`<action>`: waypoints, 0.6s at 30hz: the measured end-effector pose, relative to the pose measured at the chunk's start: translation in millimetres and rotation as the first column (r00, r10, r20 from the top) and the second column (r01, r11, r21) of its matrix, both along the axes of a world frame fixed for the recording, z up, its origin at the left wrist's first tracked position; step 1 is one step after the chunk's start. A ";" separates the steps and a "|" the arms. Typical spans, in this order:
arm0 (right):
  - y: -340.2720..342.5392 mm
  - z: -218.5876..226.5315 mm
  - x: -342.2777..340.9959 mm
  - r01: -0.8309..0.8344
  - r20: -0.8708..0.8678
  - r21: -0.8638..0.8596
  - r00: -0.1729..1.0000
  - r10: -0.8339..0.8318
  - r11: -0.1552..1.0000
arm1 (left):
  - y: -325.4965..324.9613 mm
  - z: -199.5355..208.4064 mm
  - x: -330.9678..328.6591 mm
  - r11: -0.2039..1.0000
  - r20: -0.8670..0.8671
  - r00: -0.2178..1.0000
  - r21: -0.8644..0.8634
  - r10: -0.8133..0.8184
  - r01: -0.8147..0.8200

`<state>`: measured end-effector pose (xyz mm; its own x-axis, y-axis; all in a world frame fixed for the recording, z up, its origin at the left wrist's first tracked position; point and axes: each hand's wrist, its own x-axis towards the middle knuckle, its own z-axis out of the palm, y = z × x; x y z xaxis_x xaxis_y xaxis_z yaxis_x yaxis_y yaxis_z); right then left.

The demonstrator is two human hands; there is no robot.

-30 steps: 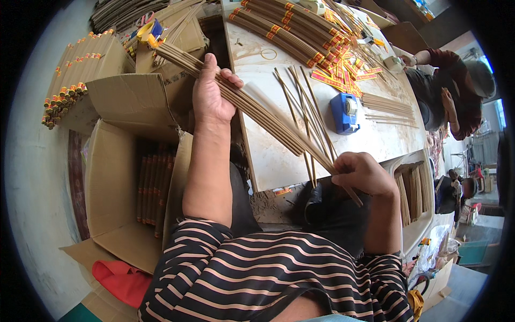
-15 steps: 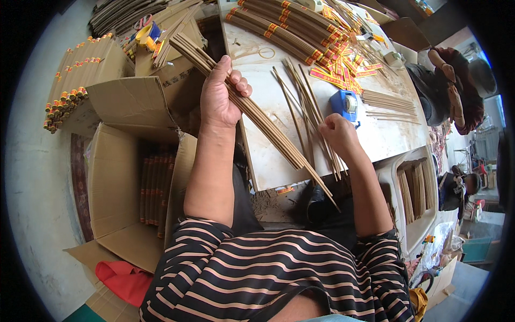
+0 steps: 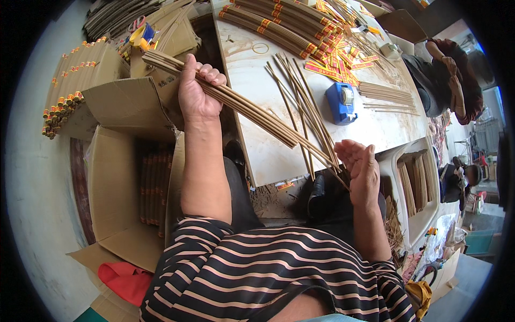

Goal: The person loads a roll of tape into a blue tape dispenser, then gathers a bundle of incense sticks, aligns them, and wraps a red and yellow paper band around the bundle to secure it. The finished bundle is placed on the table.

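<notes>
Looking down, we see the table (image 3: 263, 161) stretching away ahead, with the box (image 3: 112, 182) open at its left and dark rolls (image 3: 153, 196) inside. Banded bundles (image 3: 271, 26) lie across the table's far end. Our bunch (image 3: 257, 115) of thin sticks slants above the near left part of the table, its lower right ends uneven, some reaching well past the others. We judge it light and fairly stiff, dry rather than slippery, each stick likely to snap if bent; the safest hold is around several together, near the middle, with only a gentle touch at the ends. Loose sticks (image 3: 301, 97) lie fanned beyond it. Our left grip (image 3: 198, 94) is wrapped around the bunch toward its upper end. Our right grip (image 3: 362, 166) is spread, just beside the lower ends; whether it touches them, we cannot tell. The blue dispenser (image 3: 336, 104) sits right of the loose sticks.
</notes>
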<state>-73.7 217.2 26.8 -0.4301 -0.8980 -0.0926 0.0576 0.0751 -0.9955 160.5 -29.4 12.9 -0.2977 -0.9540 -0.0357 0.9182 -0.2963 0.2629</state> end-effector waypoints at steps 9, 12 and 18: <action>5.5 -0.1 5.7 0.095 0.227 -0.042 0.970 -0.083 0.995 | -1.3 -6.9 -3.5 0.998 -0.022 0.998 -0.041 -0.058 0.057; -5.2 -0.4 14.3 0.094 0.207 -0.094 0.976 -0.073 0.991 | 0.3 -9.9 -5.4 0.999 -0.023 0.999 -0.044 -0.030 0.029; -6.2 0.3 14.0 -0.011 0.199 -0.059 0.980 0.023 0.998 | 0.7 -7.9 -3.5 1.000 -0.005 1.000 0.004 0.009 -0.009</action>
<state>-59.7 211.0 27.1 -0.3930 -0.9113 -0.1230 0.2547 0.0207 -0.9668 156.9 -28.7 5.0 -0.2897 -0.9564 -0.0383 0.9220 -0.2896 0.2571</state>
